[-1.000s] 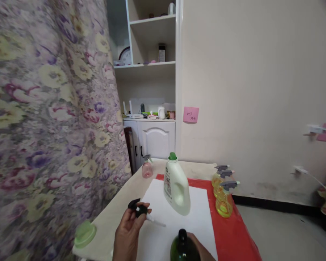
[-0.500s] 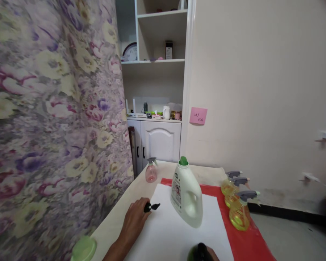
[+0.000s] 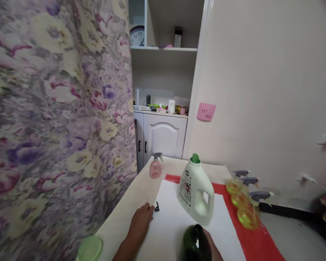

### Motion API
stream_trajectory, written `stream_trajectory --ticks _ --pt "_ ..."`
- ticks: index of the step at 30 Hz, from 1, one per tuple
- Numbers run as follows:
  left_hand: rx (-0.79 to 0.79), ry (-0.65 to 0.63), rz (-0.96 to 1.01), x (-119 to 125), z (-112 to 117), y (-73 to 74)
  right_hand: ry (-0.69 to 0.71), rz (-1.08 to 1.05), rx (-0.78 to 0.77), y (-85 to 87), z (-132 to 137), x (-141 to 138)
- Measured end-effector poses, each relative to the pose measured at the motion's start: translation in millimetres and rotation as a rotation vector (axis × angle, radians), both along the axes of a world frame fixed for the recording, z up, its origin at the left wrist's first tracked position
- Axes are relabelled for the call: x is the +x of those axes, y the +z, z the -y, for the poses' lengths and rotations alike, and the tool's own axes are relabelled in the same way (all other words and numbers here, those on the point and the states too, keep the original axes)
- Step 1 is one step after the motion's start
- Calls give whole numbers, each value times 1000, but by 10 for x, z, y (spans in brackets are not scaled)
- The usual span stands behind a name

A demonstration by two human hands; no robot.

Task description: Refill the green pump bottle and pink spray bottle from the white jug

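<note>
The left hand (image 3: 141, 222) lay palm-down, its forearm stretched forward from the lower edge, fingers loosely extended and close together. The right hand (image 3: 214, 245) showed only as a sliver at the bottom edge — mostly hidden, its grip unreadable.

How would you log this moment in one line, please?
left hand: touching black spray head | right hand: holding dark green bottle

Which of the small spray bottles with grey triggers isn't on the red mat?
The pink one: it stands alone on the bare table by the curtain; the three yellow ones sit on the red mat.
</note>
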State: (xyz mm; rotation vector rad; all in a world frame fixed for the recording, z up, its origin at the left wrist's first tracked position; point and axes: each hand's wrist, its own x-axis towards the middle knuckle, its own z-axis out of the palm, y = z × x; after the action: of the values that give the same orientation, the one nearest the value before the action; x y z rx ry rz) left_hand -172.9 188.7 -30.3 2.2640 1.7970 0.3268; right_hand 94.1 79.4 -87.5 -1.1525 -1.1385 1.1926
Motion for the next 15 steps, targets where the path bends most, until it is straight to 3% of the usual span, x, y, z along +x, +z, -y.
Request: stream_trajectory --ticks 5,9,15 --pt "33 -36 -85 -27 8 -75 30 66 182 -80 -176 -267" --pt "59 -70 -99 -50 54 -44 89 131 171 -168 -241 -359" --pt "71 -82 -72 -48 53 -64 51 119 137 -199 -201 -376"
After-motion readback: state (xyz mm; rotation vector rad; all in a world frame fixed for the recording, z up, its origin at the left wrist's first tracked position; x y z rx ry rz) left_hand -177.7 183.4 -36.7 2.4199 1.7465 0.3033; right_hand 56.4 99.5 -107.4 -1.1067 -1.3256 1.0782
